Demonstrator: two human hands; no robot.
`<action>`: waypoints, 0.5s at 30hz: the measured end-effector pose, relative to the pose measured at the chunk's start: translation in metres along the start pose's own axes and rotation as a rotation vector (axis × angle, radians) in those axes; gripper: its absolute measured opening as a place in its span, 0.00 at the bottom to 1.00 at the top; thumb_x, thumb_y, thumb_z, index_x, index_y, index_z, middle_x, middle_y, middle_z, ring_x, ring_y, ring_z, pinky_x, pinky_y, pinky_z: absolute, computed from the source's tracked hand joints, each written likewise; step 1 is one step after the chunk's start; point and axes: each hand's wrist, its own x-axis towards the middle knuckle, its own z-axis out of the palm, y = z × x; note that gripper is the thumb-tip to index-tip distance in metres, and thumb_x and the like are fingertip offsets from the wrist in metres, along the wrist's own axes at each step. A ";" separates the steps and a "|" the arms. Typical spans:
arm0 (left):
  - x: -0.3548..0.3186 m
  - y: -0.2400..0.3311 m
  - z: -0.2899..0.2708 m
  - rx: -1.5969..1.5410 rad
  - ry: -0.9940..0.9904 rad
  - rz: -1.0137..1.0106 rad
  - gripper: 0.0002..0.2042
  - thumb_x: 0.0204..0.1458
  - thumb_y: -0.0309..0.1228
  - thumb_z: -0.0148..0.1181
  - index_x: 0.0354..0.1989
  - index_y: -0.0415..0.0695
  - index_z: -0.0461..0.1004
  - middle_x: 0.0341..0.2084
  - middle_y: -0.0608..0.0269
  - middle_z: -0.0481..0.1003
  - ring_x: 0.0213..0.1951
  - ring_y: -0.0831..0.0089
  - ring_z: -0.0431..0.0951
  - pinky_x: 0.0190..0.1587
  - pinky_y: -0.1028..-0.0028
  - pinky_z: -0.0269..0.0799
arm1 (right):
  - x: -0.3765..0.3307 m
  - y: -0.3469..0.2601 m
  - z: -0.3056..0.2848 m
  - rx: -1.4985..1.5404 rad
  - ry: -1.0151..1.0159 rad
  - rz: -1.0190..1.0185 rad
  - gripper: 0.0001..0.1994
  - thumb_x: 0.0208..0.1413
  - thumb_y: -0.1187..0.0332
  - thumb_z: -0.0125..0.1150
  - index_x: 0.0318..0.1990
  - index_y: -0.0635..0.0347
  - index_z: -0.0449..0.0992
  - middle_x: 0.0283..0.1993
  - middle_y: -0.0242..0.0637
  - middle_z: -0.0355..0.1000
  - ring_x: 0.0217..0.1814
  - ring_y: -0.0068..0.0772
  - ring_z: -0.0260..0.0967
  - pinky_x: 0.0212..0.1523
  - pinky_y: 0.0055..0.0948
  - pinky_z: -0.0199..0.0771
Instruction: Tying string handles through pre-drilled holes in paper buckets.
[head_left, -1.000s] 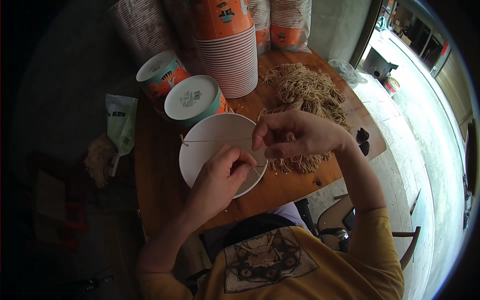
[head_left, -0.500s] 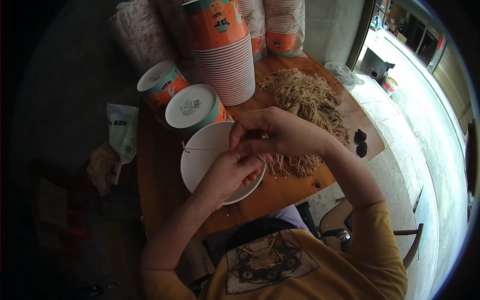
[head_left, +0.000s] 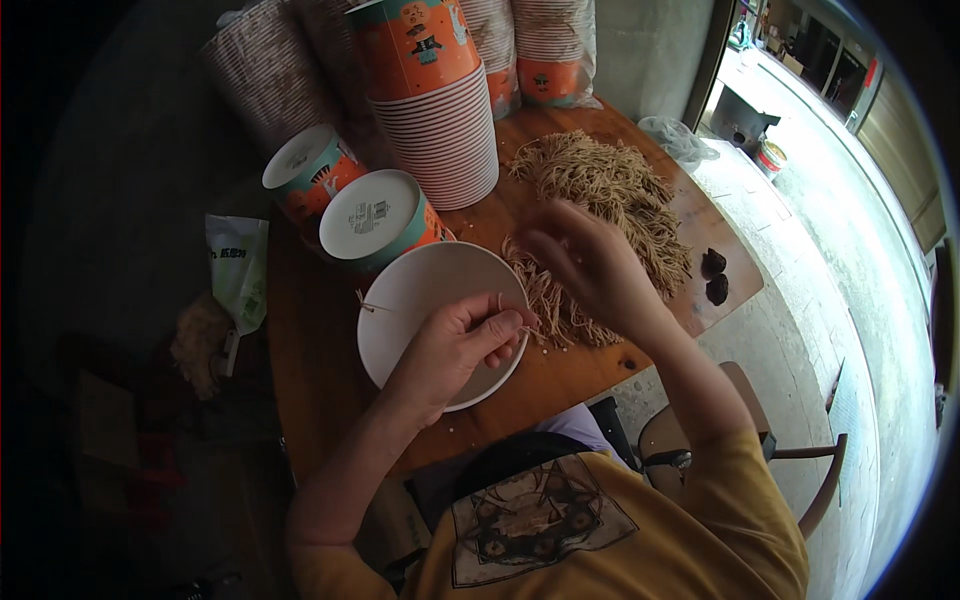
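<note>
My left hand [head_left: 465,345] is closed in a pinch on a thin tan strand, whose short ends poke out at the fingertips. It is over an open white paper tub [head_left: 415,275]. A small knotted bit of tan strand [head_left: 370,304] rests across the tub's left rim. My right hand [head_left: 575,260], smeared by motion, is apart from the left and over the near part of a heap of tan, stringy strands [head_left: 615,190]. Whether it holds anything is not visible.
Behind the tub are two upturned printed tubs [head_left: 370,215] and a tall stack of orange ones [head_left: 435,130]. Bagged stacks [head_left: 548,60] stand farther back. Two dark lumps [head_left: 715,277] lie at the wooden table's [head_left: 320,400] right end. A green-white packet [head_left: 238,265] is at left.
My right hand has drawn away from the left toward the strand heap. The left hand keeps its pinch over the tub. The whole view has shifted slightly.
</note>
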 end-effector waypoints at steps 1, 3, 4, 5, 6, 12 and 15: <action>0.000 0.000 0.001 -0.013 0.007 0.004 0.09 0.61 0.30 0.51 0.41 0.38 0.74 0.25 0.72 0.68 0.27 0.86 0.65 0.32 0.85 0.63 | -0.019 0.001 -0.002 0.071 0.009 0.178 0.08 0.58 0.66 0.55 0.39 0.61 0.73 0.31 0.42 0.73 0.34 0.45 0.72 0.35 0.32 0.71; 0.002 0.000 0.002 -0.032 0.006 -0.003 0.09 0.61 0.31 0.51 0.41 0.38 0.74 0.25 0.72 0.69 0.27 0.86 0.65 0.32 0.85 0.63 | -0.055 -0.004 0.003 0.222 -0.078 0.331 0.10 0.59 0.64 0.56 0.40 0.61 0.73 0.30 0.39 0.73 0.31 0.32 0.72 0.34 0.29 0.71; 0.003 0.000 0.002 -0.035 -0.016 0.013 0.09 0.61 0.31 0.51 0.41 0.38 0.74 0.25 0.72 0.69 0.27 0.86 0.65 0.32 0.85 0.63 | -0.066 -0.007 0.005 0.304 -0.130 0.396 0.10 0.60 0.63 0.56 0.40 0.61 0.73 0.30 0.37 0.73 0.30 0.27 0.71 0.34 0.27 0.70; 0.004 0.000 0.002 -0.037 -0.043 0.028 0.10 0.61 0.31 0.51 0.41 0.38 0.74 0.25 0.72 0.69 0.27 0.86 0.65 0.32 0.85 0.63 | -0.071 -0.013 0.007 0.403 -0.129 0.476 0.09 0.59 0.64 0.58 0.38 0.62 0.73 0.28 0.32 0.71 0.29 0.19 0.66 0.31 0.24 0.68; 0.004 0.001 0.002 -0.041 -0.049 0.021 0.10 0.61 0.31 0.51 0.41 0.38 0.74 0.25 0.72 0.69 0.27 0.86 0.65 0.32 0.85 0.63 | -0.073 -0.013 0.010 0.403 -0.127 0.486 0.09 0.59 0.64 0.58 0.38 0.62 0.73 0.28 0.32 0.71 0.29 0.19 0.66 0.31 0.24 0.68; 0.002 0.004 0.005 -0.129 -0.001 -0.064 0.10 0.61 0.30 0.51 0.43 0.37 0.74 0.27 0.70 0.72 0.29 0.86 0.69 0.34 0.84 0.67 | -0.075 -0.023 0.016 0.427 -0.153 0.470 0.07 0.57 0.68 0.59 0.35 0.63 0.71 0.29 0.26 0.69 0.31 0.14 0.64 0.33 0.16 0.65; 0.002 0.004 0.005 -0.136 0.013 -0.081 0.10 0.61 0.30 0.51 0.43 0.37 0.74 0.28 0.69 0.72 0.30 0.86 0.70 0.36 0.84 0.68 | -0.074 -0.024 0.021 0.382 0.063 0.410 0.09 0.56 0.67 0.61 0.34 0.63 0.71 0.28 0.29 0.68 0.28 0.15 0.63 0.29 0.20 0.65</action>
